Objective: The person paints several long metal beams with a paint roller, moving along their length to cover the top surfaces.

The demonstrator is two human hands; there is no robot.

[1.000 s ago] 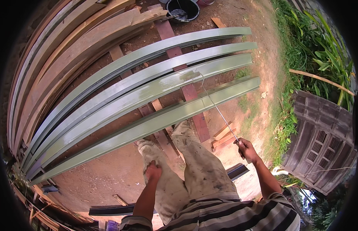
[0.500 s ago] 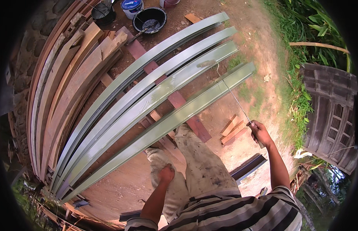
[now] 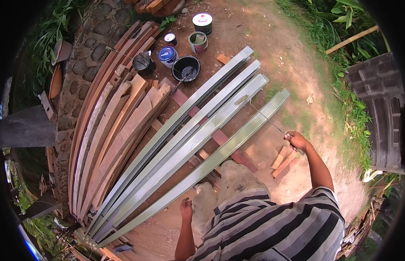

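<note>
My right hand (image 3: 297,142) is wrapped round the handle of a paint roller (image 3: 242,100), whose thin metal rod reaches leftward. The roller head rests near the far end of a long pale green beam (image 3: 211,127), which has a wet sheen. Nearer to me lies another green beam (image 3: 237,138), passing under the rod. Two more painted beams (image 3: 198,101) lie side by side beyond. My left hand (image 3: 186,209) hangs beside my leg, empty, its fingers loosely bent and a little apart.
A reddish plank (image 3: 221,138) crosses under the beams. Bare timber beams (image 3: 104,143) are stacked at left. A black basin (image 3: 186,68), a blue-lidded paint bucket (image 3: 168,56) and several cans stand at the far side. Wood offcuts (image 3: 282,162) lie near my right arm.
The view has shifted, showing more cans and the stone edging. The roller has moved along its beam toward the far end. My left hand has come off my thigh.
</note>
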